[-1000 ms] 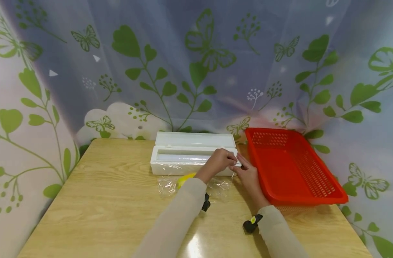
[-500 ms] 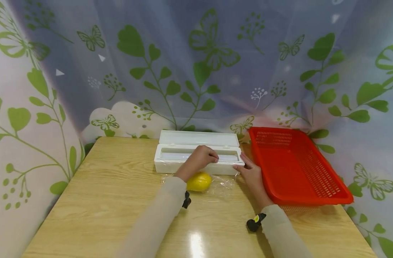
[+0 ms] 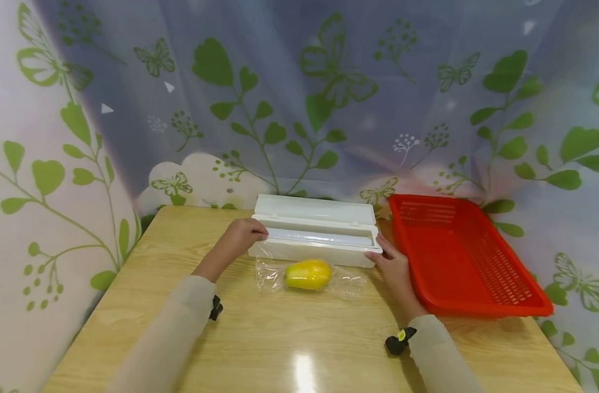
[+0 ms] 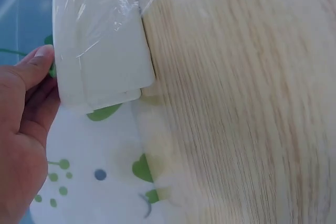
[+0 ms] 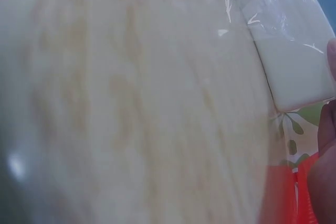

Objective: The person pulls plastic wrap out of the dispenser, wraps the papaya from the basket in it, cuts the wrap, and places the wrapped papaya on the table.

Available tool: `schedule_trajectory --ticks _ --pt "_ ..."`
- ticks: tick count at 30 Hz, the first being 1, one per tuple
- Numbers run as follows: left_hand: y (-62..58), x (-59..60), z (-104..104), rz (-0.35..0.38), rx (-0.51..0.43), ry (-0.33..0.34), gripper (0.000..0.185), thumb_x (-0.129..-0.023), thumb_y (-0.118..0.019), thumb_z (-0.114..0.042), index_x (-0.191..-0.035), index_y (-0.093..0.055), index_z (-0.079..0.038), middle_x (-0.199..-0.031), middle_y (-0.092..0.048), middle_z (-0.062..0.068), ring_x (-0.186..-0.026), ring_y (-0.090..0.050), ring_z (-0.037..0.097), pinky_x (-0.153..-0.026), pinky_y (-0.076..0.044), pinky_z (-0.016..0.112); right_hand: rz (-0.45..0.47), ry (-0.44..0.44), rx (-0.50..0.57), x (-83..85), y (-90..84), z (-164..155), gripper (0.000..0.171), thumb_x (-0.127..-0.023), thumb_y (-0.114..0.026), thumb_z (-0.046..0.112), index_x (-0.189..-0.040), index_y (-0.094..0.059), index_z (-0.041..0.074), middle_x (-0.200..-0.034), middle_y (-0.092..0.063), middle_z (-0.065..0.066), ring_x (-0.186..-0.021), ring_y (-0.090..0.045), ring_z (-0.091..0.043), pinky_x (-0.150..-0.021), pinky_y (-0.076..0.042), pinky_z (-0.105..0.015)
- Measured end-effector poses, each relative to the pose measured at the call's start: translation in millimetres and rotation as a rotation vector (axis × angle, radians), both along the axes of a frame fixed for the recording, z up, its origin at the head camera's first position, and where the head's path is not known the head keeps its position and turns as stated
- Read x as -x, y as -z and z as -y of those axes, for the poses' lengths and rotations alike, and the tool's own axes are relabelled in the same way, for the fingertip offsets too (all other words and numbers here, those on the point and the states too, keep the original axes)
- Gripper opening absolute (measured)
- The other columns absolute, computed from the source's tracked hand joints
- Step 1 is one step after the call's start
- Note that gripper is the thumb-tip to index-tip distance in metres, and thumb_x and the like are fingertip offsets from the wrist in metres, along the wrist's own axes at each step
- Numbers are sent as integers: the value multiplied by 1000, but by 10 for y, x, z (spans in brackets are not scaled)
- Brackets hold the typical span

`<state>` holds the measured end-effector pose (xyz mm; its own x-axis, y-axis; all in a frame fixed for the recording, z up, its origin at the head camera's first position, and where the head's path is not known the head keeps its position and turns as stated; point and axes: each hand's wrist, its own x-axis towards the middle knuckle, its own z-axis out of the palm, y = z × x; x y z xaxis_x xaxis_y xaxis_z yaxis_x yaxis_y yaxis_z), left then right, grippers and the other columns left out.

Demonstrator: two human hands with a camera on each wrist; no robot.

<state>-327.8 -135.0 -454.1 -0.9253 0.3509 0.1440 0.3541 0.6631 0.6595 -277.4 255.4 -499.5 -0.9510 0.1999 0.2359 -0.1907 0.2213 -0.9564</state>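
Note:
A white cling film dispenser point(image 3: 311, 252) stands at the table's back with its lid point(image 3: 314, 209) tipped back, and a film roll point(image 3: 319, 238) shows inside. Clear cling film point(image 3: 348, 281) hangs from its front edge onto the table, over a papaya-shaped yellow fruit point(image 3: 307, 274). At the dispenser's left end my left hand point(image 3: 238, 238) has thumb and fingers curled together at the rim; in the left wrist view the thumb point(image 4: 39, 59) meets the edge. My right hand point(image 3: 393, 270) grips the right end, its thumb on the front wall and fingers along the side.
A red plastic basket point(image 3: 444, 262) with slotted walls stands right beside my right hand. Behind the wooden table point(image 3: 260, 338) hangs a cloth point(image 3: 289, 98) printed with leaves and butterflies.
My left hand has slid leftward along the dispenser's front edge from its right end to its left end, uncovering the fruit. The right hand holds on at the right end.

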Motion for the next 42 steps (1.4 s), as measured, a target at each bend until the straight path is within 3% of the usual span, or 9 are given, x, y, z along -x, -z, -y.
schedule_trajectory --ticks 6,8,12,16,21,25,31,42 --pt "86 -23 134 -246 50 48 11 -92 -71 -5 -100 -78 -5 -102 -74 9 -96 -70 26 -84 -58 36 -30 17 -21 140 222 -89 58 -83 -82 3 -135 -58 -4 -146 -53 -16 -141 -46 -27 -102 -37 -5" --pt "121 -36 185 -325 43 31 8 -90 -72 -4 -97 -78 -4 -99 -74 9 -94 -71 26 -83 -59 36 -46 23 -27 168 268 -104 58 -82 -83 5 -134 -60 -3 -145 -55 -15 -140 -48 -26 -102 -37 -6" --pt "163 -46 256 -391 4 22 7 -90 -73 -3 -95 -77 -3 -97 -75 11 -94 -71 27 -81 -59 37 -75 39 -33 177 286 -120 56 -80 -84 5 -132 -62 -3 -141 -58 -16 -136 -51 -24 -102 -39 -7" --pt "146 -48 283 -340 -10 24 9 -93 -70 -6 -98 -77 -2 -101 -74 11 -97 -70 27 -83 -59 37 -79 45 -38 166 270 -115 56 -81 -85 7 -131 -63 -2 -141 -59 -15 -135 -53 -23 -100 -40 -7" --pt "146 -82 277 -177 -2 -34 13 -97 -67 -14 -105 -76 -7 -108 -71 8 -102 -66 26 -88 -56 42 -58 13 -86 134 268 -104 56 -85 -82 14 -136 -61 2 -145 -56 -12 -139 -49 -25 -102 -38 -6" --pt "150 -94 254 -82 16 -29 22 -99 -66 -21 -118 -72 -10 -121 -65 8 -118 -58 29 -96 -52 47 -53 13 -119 95 236 -83 54 -87 -81 17 -136 -63 4 -147 -55 -10 -141 -47 -26 -102 -35 -4" --pt "147 -55 233 -109 82 10 25 -98 -68 -22 -119 -74 -10 -123 -65 9 -118 -55 28 -98 -50 47 -70 -11 -176 76 173 -54 46 -88 -79 14 -130 -66 0 -150 -52 -13 -142 -45 -30 -99 -34 -1" --pt "127 -34 227 -92 73 32 19 -97 -68 -21 -113 -75 -12 -120 -67 6 -118 -54 28 -101 -47 49 -76 -6 -231 42 159 -60 34 -92 -76 18 -120 -73 1 -150 -53 -13 -143 -44 -32 -93 -35 2"
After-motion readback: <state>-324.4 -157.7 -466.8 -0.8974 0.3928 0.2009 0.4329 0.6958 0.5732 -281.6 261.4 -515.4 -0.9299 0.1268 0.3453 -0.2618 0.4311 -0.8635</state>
